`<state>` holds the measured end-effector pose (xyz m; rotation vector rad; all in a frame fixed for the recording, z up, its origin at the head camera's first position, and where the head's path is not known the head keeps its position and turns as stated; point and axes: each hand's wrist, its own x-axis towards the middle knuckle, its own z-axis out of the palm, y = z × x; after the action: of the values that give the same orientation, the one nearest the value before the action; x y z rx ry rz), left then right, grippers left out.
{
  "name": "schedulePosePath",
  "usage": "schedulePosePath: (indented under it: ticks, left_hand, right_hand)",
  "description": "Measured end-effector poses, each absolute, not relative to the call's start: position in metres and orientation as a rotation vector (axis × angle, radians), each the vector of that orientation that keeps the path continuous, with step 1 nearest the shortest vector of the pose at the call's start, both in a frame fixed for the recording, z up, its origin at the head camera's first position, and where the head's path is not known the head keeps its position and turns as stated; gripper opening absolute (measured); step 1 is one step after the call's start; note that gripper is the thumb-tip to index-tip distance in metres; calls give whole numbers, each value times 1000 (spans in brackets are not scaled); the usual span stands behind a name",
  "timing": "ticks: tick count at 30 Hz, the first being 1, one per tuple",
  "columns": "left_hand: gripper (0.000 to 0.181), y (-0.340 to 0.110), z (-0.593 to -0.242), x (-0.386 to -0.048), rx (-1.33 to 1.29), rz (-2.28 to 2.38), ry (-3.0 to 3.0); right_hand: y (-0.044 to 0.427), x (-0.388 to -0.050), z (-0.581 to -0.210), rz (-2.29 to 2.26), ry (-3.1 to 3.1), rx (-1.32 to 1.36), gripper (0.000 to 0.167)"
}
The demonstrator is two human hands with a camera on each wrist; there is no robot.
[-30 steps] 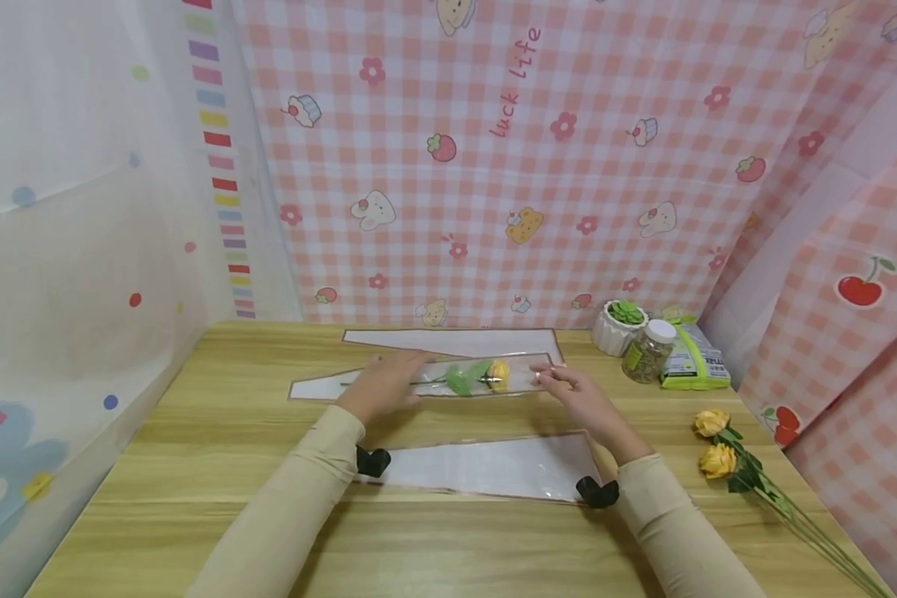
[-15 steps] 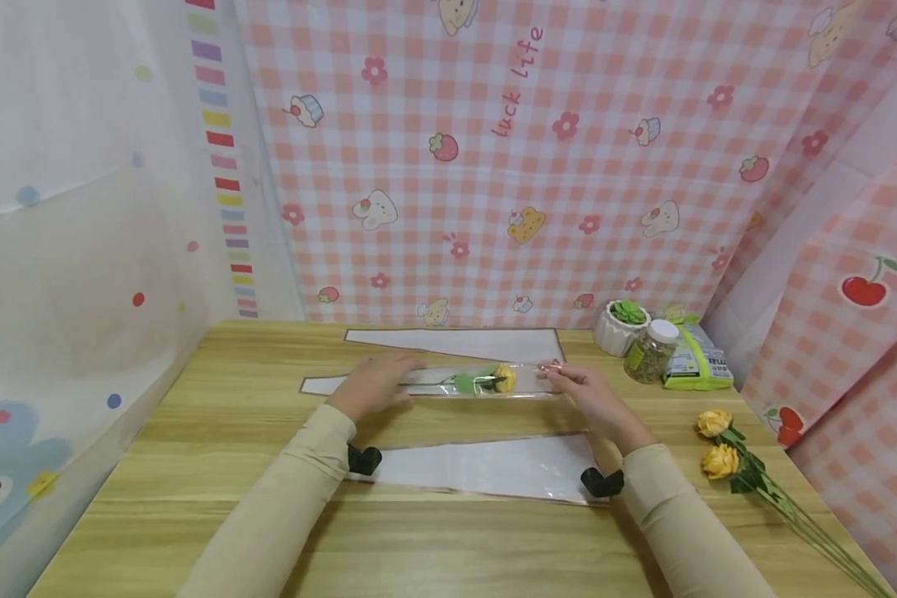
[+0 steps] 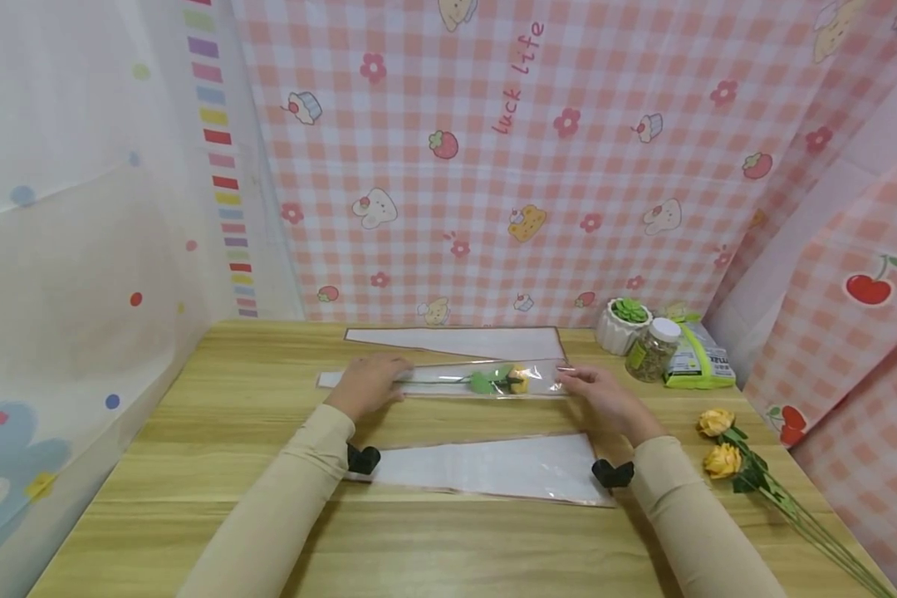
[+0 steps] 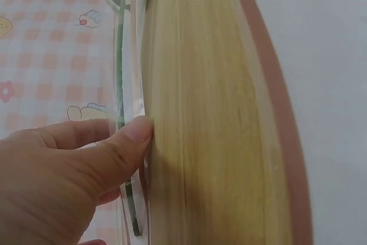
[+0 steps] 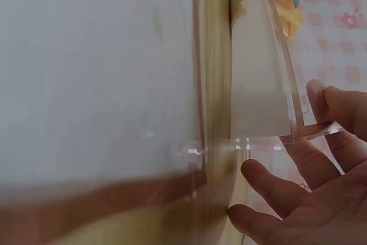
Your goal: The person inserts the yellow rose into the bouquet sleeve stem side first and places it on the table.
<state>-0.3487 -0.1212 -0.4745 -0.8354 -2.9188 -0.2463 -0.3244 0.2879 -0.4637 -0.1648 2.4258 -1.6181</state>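
Observation:
A clear sleeve with a brown edge (image 3: pixel 544 378) holds one yellow rose (image 3: pixel 519 380), its green stem lying toward the left. My left hand (image 3: pixel 371 385) pinches the sleeve's narrow part; in the left wrist view, the thumb of that hand (image 4: pixel 74 164) lies over the plastic beside the stem (image 4: pixel 120 67). At the wide end, my right hand (image 3: pixel 611 400) grips the sleeve's corner. The right wrist view has that hand (image 5: pixel 321 176) with thumb and forefinger at the corner of the sleeve (image 5: pixel 261 84), the other fingers spread below it.
One flat sleeve (image 3: pixel 486 467) lies in front of the hands, another (image 3: pixel 463 340) behind them. Loose yellow roses (image 3: pixel 721 459) lie at the right. A potted succulent (image 3: pixel 620 330), a lidded jar (image 3: pixel 652 353) and a green-grey bag (image 3: pixel 698 357) stand at the back right.
The sleeve with the rose has shifted to the right, and my right hand has moved right with it. My left hand moved slightly left at first and still holds the sleeve.

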Motion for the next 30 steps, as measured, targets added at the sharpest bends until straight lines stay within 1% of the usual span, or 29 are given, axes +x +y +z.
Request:
schedulePosePath:
  ticks: [8,14,21,26,28,30]
  left_hand:
    - [53,-119,-474,-349,-887,-184,-2926]
    - [51,-117,-472,-349,-885,-231,-2957]
    - [55,-117,-467,-344,-874,-285,-2965]
    - [47,-118,-461,-332,-916,-315,-2937]
    - [43,-120,-458,-325,-949,-314,-2921]
    - [41,-124,-456,-316,-984,-311,-2911]
  right_hand:
    - [294,-328,-469,-1504,2543,-126,32]
    - [297,-326,-468,-1481,2563,-138,35]
    - [297,-322,-464,-1501,2570,-121,35]
    - [299,-315,-460,-1485,2584,-49,42]
    - [300,-311,-459,-1477,2599,-43,39]
    - [301,-306,-458,-1443,2639,-77,30]
